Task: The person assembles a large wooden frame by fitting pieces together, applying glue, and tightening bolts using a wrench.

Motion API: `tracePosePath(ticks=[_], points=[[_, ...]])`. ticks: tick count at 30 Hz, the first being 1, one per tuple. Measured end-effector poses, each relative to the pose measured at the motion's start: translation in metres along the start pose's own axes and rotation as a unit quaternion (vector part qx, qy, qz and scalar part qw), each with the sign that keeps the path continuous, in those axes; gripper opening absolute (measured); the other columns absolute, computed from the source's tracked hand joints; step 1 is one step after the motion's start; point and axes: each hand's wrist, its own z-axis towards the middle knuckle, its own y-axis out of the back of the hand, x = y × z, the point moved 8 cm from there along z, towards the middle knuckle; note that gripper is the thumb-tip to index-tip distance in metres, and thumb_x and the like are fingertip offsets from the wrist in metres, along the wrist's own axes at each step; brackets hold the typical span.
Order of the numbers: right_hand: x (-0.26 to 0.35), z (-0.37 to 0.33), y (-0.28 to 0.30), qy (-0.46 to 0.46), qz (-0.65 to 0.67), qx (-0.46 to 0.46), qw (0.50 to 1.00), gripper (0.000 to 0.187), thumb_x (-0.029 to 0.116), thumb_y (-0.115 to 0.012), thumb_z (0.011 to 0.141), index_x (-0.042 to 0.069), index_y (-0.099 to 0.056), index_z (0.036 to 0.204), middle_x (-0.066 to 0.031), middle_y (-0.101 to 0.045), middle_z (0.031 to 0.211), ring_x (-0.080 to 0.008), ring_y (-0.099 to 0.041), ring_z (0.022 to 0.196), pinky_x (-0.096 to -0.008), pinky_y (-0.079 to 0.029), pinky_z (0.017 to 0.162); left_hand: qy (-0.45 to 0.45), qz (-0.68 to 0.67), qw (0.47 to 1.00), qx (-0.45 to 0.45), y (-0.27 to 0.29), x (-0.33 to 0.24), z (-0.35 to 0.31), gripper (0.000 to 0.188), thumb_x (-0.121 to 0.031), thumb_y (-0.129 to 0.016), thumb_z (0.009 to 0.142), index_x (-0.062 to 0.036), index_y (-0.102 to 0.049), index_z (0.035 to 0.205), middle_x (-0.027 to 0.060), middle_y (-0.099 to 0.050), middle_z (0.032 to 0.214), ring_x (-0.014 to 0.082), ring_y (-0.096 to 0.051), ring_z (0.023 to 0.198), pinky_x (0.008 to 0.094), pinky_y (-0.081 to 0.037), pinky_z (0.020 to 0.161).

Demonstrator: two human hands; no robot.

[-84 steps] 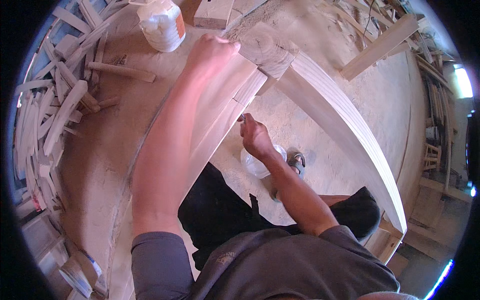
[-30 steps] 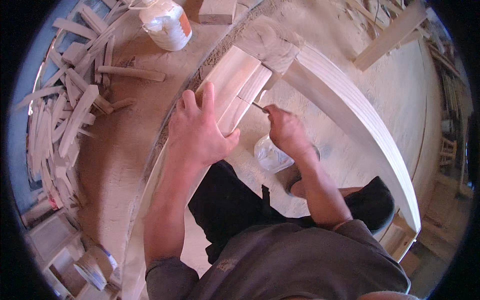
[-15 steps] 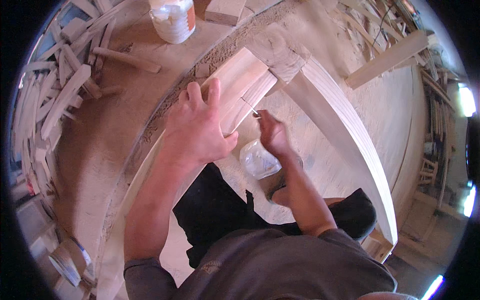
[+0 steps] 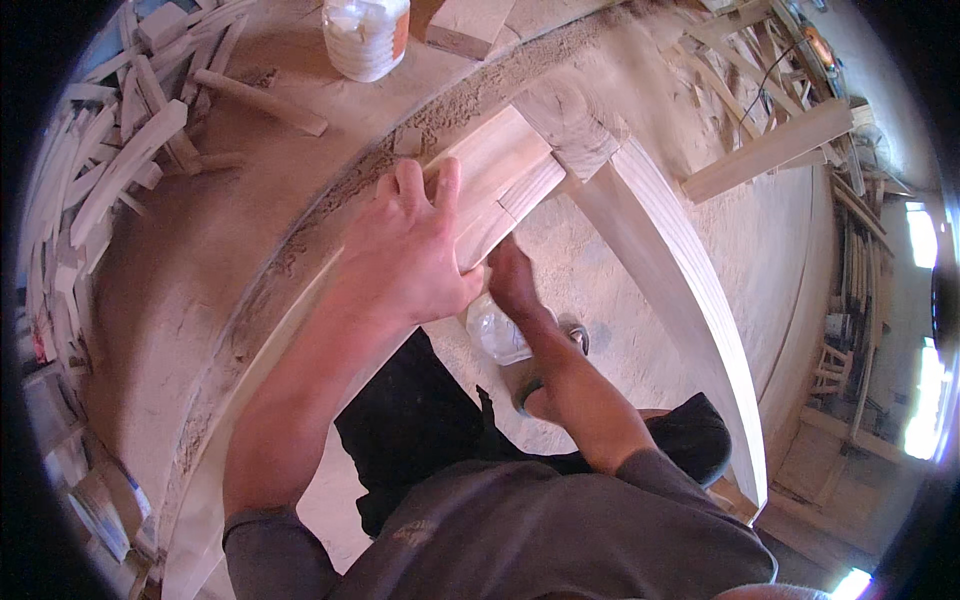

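Note:
My left hand (image 4: 410,260) lies palm-down with spread fingers on a pale moulded wooden rail (image 4: 505,160), pressing it, the thumb at its lower edge. The rail's far end butts against a round-topped wooden block (image 4: 565,110), from which a long curved beam (image 4: 690,300) sweeps down to the right. My right hand (image 4: 512,278) sits just under the rail's lower edge, fingers pinched together; the thin stick it held a moment ago is hidden by the fingers. A clear plastic container (image 4: 492,335) rests right below that hand.
Sawdust covers the floor along the rail. A white jar (image 4: 365,35) and a wood block (image 4: 470,22) stand at the top. A pile of scrap sticks (image 4: 110,170) fills the left. A loose plank (image 4: 770,150) lies upper right. My dark trouser legs (image 4: 420,440) lie below.
My left hand slid back down the rail from its far end and now lies flat on it. My right hand rose from the container to the rail's lower edge.

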Motion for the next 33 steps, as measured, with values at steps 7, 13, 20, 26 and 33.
tracePosePath(ticks=[7, 13, 20, 26, 33], points=[[0.063, -0.028, 0.024, -0.073, -0.002, 0.087, 0.994, 0.014, 0.005, -0.052, 0.092, 0.002, -0.057, 0.105, -0.0211, -0.066, 0.081, -0.0406, -0.066, 0.078, -0.0482, -0.052, 0.068, 0.032, 0.012, 0.999, 0.031, 0.005, 0.012, -0.012, 0.097, -0.033, -0.082, 0.067, 0.0003, -0.031, 0.143, 0.0256, -0.045, 0.119, 0.0433, -0.055, 0.11, 0.0497, -0.05, 0.092], [0.134, -0.016, 0.086, -0.032, -0.184, 0.052, 0.981, 0.023, 0.0, -0.053, 0.086, 0.004, -0.059, 0.108, -0.0214, -0.068, 0.086, -0.0401, -0.067, 0.083, -0.048, -0.052, 0.075, 0.019, 0.055, 0.998, 0.011, 0.005, 0.005, -0.008, 0.095, -0.034, -0.082, 0.067, 0.002, -0.033, 0.14, 0.0243, -0.048, 0.115, 0.0406, -0.056, 0.108, 0.0455, -0.05, 0.092], [0.078, -0.017, 0.049, 0.013, -0.094, 0.034, 0.995, 0.031, -0.002, -0.052, 0.084, 0.005, -0.058, 0.113, -0.0176, -0.065, 0.087, -0.0366, -0.066, 0.079, -0.0449, -0.053, 0.071, 0.03, 0.054, 0.997, 0.033, 0.005, 0.009, -0.01, 0.095, -0.036, -0.081, 0.068, -0.0001, -0.032, 0.142, 0.0253, -0.048, 0.117, 0.0421, -0.056, 0.108, 0.0483, -0.049, 0.089], [0.04, -0.013, -0.007, -0.025, 0.067, 0.018, 0.997, 0.019, 0.002, -0.049, 0.091, 0.003, -0.056, 0.108, -0.0163, -0.062, 0.081, -0.0342, -0.063, 0.074, -0.0427, -0.051, 0.067, 0.01, 0.067, 0.997, 0.022, 0.002, -0.002, -0.003, 0.095, -0.037, -0.08, 0.069, -0.0001, -0.032, 0.142, 0.0255, -0.048, 0.117, 0.0426, -0.056, 0.107, 0.0487, -0.049, 0.089], [0.045, -0.043, 0.021, -0.16, 0.025, 0.091, 0.983, 0.033, 0.031, -0.051, 0.099, 0.002, -0.064, 0.093, -0.0243, -0.068, 0.09, -0.0425, -0.065, 0.085, -0.0506, -0.05, 0.074, 0.039, 0.114, 0.993, 0.015, -0.004, -0.011, -0.008, 0.094, -0.039, -0.08, 0.069, -0.0003, -0.035, 0.143, 0.0243, -0.049, 0.124, 0.042, -0.053, 0.113, 0.052, -0.045, 0.096]])
